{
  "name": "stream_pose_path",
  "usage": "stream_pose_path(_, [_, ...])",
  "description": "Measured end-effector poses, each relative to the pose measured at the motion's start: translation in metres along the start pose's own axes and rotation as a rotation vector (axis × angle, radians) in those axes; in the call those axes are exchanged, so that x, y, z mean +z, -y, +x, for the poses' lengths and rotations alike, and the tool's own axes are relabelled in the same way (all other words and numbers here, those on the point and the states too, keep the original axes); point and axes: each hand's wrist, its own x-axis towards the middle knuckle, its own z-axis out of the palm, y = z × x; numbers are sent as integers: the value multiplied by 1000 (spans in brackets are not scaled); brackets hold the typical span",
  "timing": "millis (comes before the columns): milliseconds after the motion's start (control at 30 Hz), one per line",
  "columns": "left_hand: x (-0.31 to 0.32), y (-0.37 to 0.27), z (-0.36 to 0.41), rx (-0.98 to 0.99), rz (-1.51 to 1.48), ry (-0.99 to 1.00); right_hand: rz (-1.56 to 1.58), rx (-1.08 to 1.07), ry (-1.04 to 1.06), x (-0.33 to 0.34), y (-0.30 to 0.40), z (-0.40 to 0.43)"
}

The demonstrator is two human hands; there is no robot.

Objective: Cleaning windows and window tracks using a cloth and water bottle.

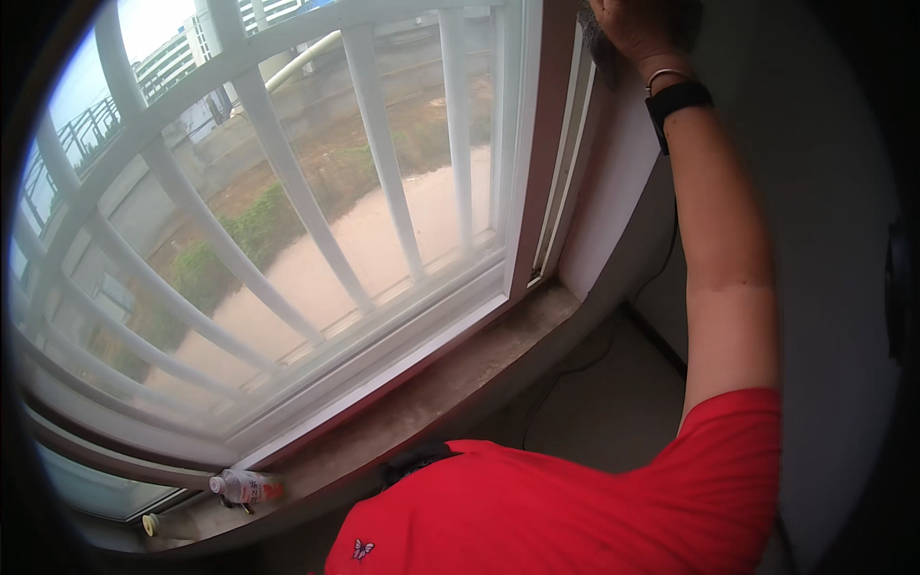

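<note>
My right hand point(640, 29) is raised at the top edge of the view, partly cut off, with a bracelet and a black wristband at its wrist. It holds a grey cloth point(598, 44) against the side of the window frame point(535, 144). Left of it is the sliding window's glass point(424, 165), with white bars behind it. My left hand is out of view. Below the window runs a dusty sill point(431, 410) with brownish marks.
A clear plastic bottle point(244, 486) with a printed label lies on the sill at the lower left, beside small dark items. A pale yellow round object point(151, 525) is nearby. A dark cable point(553, 388) trails below the sill.
</note>
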Motion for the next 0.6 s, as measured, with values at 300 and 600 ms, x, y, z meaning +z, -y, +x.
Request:
stream_pose_path(300, [2,27,-2,37,21,14,-35,126,212,-5,82,-130])
stream_pose_path(600, [22,35,-37,81,35,-39,748,805,241,-27,154,-291])
